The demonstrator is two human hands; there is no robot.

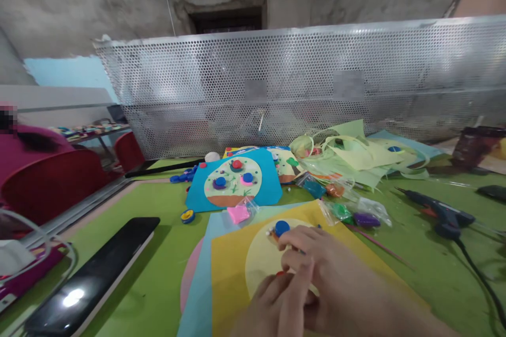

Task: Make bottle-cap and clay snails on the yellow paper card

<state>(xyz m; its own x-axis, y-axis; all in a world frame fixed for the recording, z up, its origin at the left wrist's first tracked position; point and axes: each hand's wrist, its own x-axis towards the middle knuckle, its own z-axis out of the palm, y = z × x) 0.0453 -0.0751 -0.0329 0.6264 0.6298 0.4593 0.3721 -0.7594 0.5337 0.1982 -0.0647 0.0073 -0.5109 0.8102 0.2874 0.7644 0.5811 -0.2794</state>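
Observation:
A pale yellow paper circle [256, 258] lies on a yellow sheet [227, 268], and both my hands are over it. My right hand [320, 255] has its fingers curled down and closed beside a blue bottle cap [282, 228]. A bit of blue shows beneath those fingers. My left hand [279, 303] is in front, fingers bent and closed, crossing against the right hand. Close to its fingertips a small red piece [281, 273] peeks out. What either hand pinches is hidden by the fingers.
A blue card [197, 197] with cap-and-clay snails lies beyond. Bagged clay, pink [238, 214], green [342, 213] and purple [366, 219], lies around the sheet. A glue gun [438, 210] with its cord is at right, a black phone [98, 274] at left. Paper scraps [351, 152] pile up behind.

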